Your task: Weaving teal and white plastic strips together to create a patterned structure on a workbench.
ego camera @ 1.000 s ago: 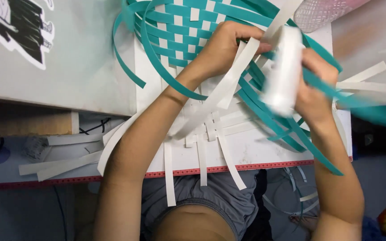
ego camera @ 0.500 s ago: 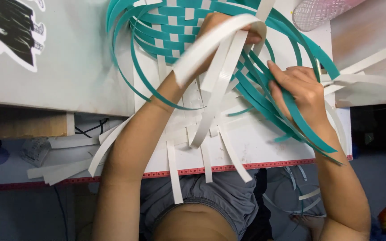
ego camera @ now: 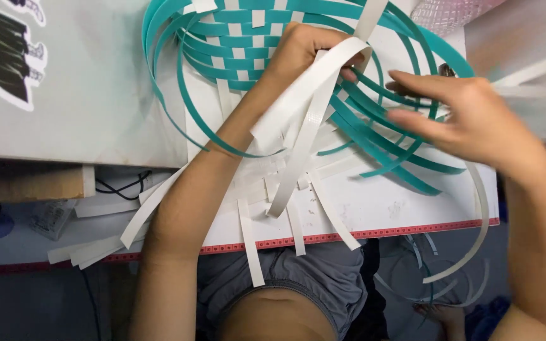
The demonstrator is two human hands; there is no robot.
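A woven mat of teal and white strips [ego camera: 248, 31] lies at the top of a white board [ego camera: 374, 202]. Long teal strips [ego camera: 387, 136] curve out from it to the left and right. My left hand [ego camera: 308, 53] is closed around a bunch of white strips [ego camera: 304, 107] that hang down toward me. My right hand [ego camera: 456, 117] hovers with its fingers stretched out flat over the teal strips on the right, touching or nearly touching them and holding nothing.
Loose white strips [ego camera: 248, 233] hang over the board's red-marked front edge [ego camera: 349, 237]. More white strips [ego camera: 102, 246] lie at lower left. A grey table [ego camera: 77, 95] carries a black-and-white sticker [ego camera: 1, 50]. A pink mesh thing [ego camera: 450, 9] sits at top right.
My right hand has lifted off the teal strips and moved right and up, fingers now spread flat. My left hand keeps the white strips, which have dropped lower. A second earlier the right hand held white strips.
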